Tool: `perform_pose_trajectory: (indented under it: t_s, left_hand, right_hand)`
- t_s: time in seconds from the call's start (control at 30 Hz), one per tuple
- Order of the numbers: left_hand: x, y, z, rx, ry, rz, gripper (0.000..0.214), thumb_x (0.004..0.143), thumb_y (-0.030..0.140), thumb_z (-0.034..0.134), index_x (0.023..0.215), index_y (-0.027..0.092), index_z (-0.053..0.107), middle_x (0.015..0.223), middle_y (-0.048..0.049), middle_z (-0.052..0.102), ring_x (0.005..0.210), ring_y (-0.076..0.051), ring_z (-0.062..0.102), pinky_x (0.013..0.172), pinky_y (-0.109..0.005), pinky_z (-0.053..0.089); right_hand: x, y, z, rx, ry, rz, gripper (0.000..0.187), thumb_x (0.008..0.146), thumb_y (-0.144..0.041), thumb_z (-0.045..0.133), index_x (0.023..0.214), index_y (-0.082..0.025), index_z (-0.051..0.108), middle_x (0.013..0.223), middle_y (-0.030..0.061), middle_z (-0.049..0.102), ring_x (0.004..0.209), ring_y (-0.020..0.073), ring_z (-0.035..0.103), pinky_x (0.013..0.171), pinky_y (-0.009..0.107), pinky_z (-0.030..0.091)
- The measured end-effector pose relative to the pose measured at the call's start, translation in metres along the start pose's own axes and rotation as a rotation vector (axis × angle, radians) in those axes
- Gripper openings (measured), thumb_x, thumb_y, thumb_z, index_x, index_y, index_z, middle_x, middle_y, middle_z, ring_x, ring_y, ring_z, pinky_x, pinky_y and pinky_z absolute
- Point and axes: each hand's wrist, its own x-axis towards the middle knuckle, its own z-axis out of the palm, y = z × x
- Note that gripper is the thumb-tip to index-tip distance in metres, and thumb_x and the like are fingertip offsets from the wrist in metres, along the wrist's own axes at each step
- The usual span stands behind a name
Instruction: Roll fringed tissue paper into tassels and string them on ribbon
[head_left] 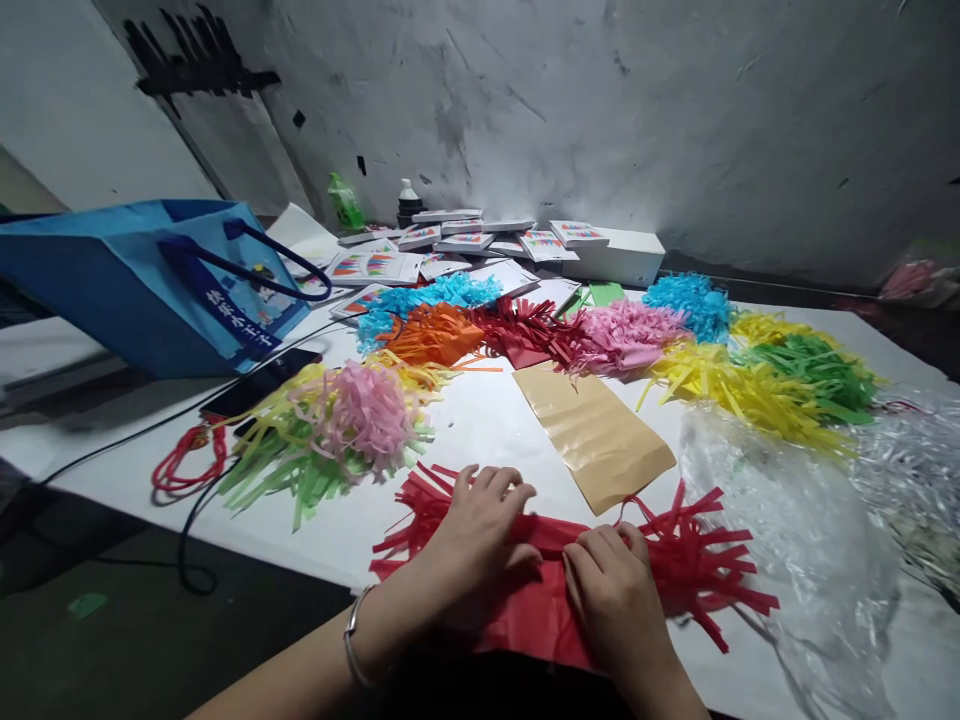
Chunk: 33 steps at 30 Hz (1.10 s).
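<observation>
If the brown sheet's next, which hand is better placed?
Right, likely. The right hand is closer to the brown sheet, whose near end lies just ahead of it; the left hand is farther off. Both touch the red paper, so right would leave it first.

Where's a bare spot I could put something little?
The white tabletop is bare between the pink, yellow and green paper-strip bunch and the flat brown paper rectangle. The back is crowded with colourful fringed paper bunches and thin printed white boxes; in front, the left hand and right hand touch red fringed paper.
</observation>
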Motion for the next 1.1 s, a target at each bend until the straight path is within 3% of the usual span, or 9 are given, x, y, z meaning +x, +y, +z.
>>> perform_pose_trajectory:
  t_s: [0.1,0.17,0.33,0.43,0.57,0.8,0.9,0.97,1.1]
  left_hand:
    - [-0.006,0.001,0.009,0.014,0.171,0.211,0.008,0.088,0.025,0.068,0.096,0.024,0.065,0.116,-0.0056,0.063,0.110,-0.026,0.052,0.109,-0.058,0.020]
    - [-0.008,0.003,0.016,0.005,0.250,0.311,0.012,0.093,0.017,0.058,0.085,0.023,0.065,0.103,-0.0020,0.066,0.103,-0.022,0.053,0.111,-0.053,0.019]
    - [-0.014,0.003,0.019,-0.008,0.244,0.415,0.017,0.095,0.018,0.056,0.081,0.022,0.064,0.079,0.0013,0.063,0.089,-0.018,0.054,0.108,-0.048,0.023]
    - [-0.021,-0.003,0.015,-0.003,0.174,0.410,0.010,0.093,0.021,0.062,0.084,0.024,0.066,0.080,0.0017,0.064,0.090,-0.018,0.054,0.105,-0.046,0.023]
    - [-0.029,-0.006,0.015,-0.039,0.138,0.346,0.006,0.092,0.030,0.065,0.089,0.026,0.067,0.083,0.0017,0.066,0.090,-0.019,0.054,0.100,-0.044,0.024]
    - [-0.024,0.012,0.015,-0.016,0.071,0.004,0.016,0.091,0.019,0.060,0.075,0.019,0.062,0.084,-0.0034,0.065,0.083,-0.022,0.051,0.082,-0.041,0.033]
    - [-0.020,0.016,0.011,0.018,0.033,-0.071,0.011,0.088,0.019,0.061,0.078,0.018,0.063,0.092,-0.0061,0.064,0.086,-0.024,0.051,0.080,-0.042,0.034]
    - [-0.019,0.016,0.011,-0.007,0.047,-0.044,0.006,0.087,0.017,0.062,0.082,0.019,0.064,0.096,-0.0058,0.064,0.089,-0.024,0.052,0.081,-0.042,0.035]
    - [-0.020,0.010,0.015,-0.055,0.107,0.167,0.009,0.088,0.020,0.067,0.079,0.022,0.064,0.093,-0.0020,0.064,0.091,-0.022,0.053,0.096,-0.048,0.030]
  right_hand:
    - [0.002,-0.003,-0.002,0.097,0.023,0.038,0.018,0.097,-0.019,0.047,0.088,-0.020,0.063,0.081,0.0018,0.064,0.077,0.0172,0.054,0.090,0.039,0.031]
    - [0.003,-0.006,-0.003,0.095,0.002,0.000,0.021,0.099,-0.020,0.043,0.096,-0.019,0.064,0.084,0.0031,0.064,0.078,0.0178,0.055,0.090,0.039,0.032]
    - [-0.003,-0.002,-0.008,0.011,-0.036,-0.200,0.038,0.098,-0.008,0.031,0.084,-0.016,0.064,0.071,0.0035,0.060,0.071,0.0181,0.050,0.085,0.036,0.037]
    - [-0.014,0.009,-0.016,0.026,-0.029,-0.205,0.036,0.100,-0.013,0.032,0.094,-0.015,0.067,0.081,0.0065,0.066,0.083,0.0212,0.054,0.090,0.039,0.038]
    - [-0.023,0.016,-0.021,0.086,0.030,-0.107,0.031,0.101,-0.016,0.036,0.096,-0.019,0.067,0.092,0.0057,0.069,0.096,0.0225,0.056,0.094,0.040,0.037]
    - [-0.014,0.004,-0.017,0.131,-0.018,0.231,0.024,0.095,-0.018,0.047,0.074,-0.021,0.058,0.085,0.0022,0.063,0.085,0.0217,0.054,0.092,0.045,0.032]
    - [-0.011,0.002,-0.016,0.131,-0.005,0.250,0.017,0.093,-0.016,0.049,0.082,-0.022,0.060,0.091,0.0034,0.062,0.090,0.0228,0.054,0.093,0.046,0.031]
    - [-0.010,0.003,-0.014,0.143,-0.003,0.179,0.017,0.092,-0.015,0.048,0.085,-0.023,0.061,0.093,0.0032,0.062,0.091,0.0223,0.054,0.093,0.045,0.030]
    - [-0.010,0.004,-0.014,0.190,-0.069,0.083,0.018,0.092,-0.017,0.051,0.079,-0.023,0.061,0.082,-0.0007,0.062,0.083,0.0197,0.052,0.091,0.043,0.028]
